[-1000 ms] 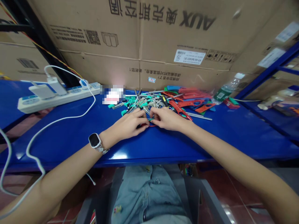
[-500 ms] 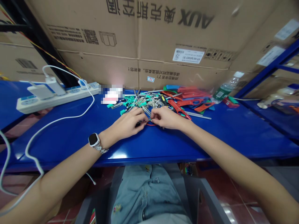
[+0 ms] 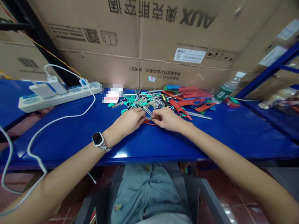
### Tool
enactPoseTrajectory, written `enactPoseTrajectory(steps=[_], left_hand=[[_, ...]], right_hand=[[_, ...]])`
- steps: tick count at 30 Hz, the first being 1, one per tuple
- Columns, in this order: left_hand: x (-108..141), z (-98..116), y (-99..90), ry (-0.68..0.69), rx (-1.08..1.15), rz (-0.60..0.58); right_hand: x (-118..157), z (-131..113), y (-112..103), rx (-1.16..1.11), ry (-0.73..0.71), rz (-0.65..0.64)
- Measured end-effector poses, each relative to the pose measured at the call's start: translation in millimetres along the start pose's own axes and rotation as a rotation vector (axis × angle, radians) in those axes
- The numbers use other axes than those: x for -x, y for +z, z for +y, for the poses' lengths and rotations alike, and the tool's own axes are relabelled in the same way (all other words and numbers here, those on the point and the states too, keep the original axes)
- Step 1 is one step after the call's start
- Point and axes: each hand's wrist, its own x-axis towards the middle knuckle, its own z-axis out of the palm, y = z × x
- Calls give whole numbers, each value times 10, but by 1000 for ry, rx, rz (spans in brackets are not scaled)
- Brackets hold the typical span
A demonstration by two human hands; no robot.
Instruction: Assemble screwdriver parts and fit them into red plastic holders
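A red plastic casing (image 3: 149, 122) with a loop-like outline lies low between my two hands at the near edge of the pile. My left hand (image 3: 130, 121), a watch on its wrist, has its fingers curled together at the casing's left end; its fingertips are partly hidden. My right hand (image 3: 167, 119) pinches at the casing's right side, where a small greenish bit shows by the fingertips. Just behind both hands spreads a heap of small metal and green-capped parts (image 3: 146, 102). More red casings (image 3: 179, 109) lie to its right, beside a black and yellow tool handle (image 3: 164, 99).
A white power strip (image 3: 60, 97) with plugged chargers and a trailing white cable (image 3: 63, 119) lies left on the blue table (image 3: 201, 140). At right stands a plastic bottle (image 3: 225, 90) with a green label. A large cardboard box (image 3: 140, 46) rises behind.
My left hand's fingers have drawn closer together, and more of the red casing shows between the hands. My right hand keeps its pinch. The whole view has shifted slightly.
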Motion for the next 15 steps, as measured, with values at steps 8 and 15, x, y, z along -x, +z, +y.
enactPoseTrajectory(steps=[8, 15], left_hand=[[-12, -31, -10, 28, 119, -23], [-9, -16, -40, 42, 57, -56]], right_hand=[[293, -17, 90, 128, 25, 149], [334, 211, -66, 81, 60, 295]])
